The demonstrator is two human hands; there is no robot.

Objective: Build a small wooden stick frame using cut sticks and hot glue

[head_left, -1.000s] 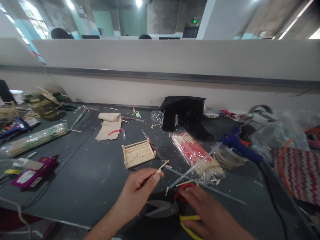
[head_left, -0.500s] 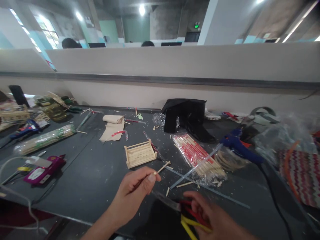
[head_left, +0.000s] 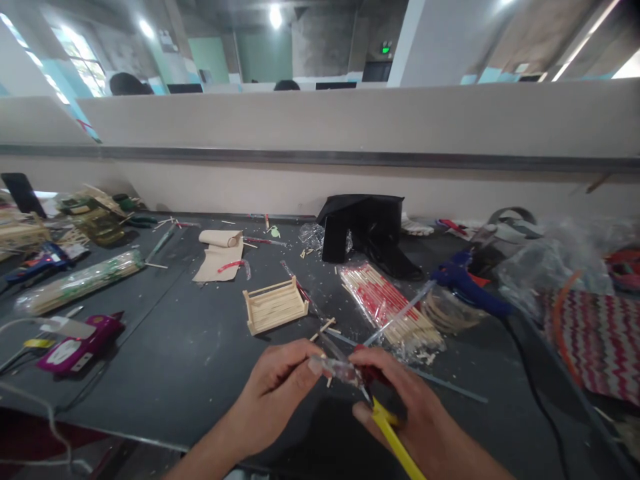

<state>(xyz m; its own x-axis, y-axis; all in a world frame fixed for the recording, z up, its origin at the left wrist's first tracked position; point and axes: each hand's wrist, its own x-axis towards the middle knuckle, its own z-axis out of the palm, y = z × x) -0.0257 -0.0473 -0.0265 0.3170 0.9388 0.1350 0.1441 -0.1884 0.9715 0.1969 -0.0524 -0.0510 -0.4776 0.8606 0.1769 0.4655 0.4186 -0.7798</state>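
Dark grey table (head_left: 165, 360) spreads under my work, littered with wood chips, a clear packet of red-printed bamboo sticks (head_left: 393, 313) and a small slatted wooden tray (head_left: 275, 305) lying just beyond my hands. My right hand (head_left: 415, 413) has its grip closed around the yellow-handled cutters (head_left: 373, 400), whose blades sit at the thin wooden stick (head_left: 323, 328). My left hand (head_left: 280, 387) pinches that stick, so I judge it best to hold it steady and square to the blades, fingertips well back from the cut.

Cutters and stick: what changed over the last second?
The right hand lifted the red-and-yellow cutters off the table and brought the blades to the thin stick, which the left hand still pinches. The small wooden crate and skewer packets stayed put.
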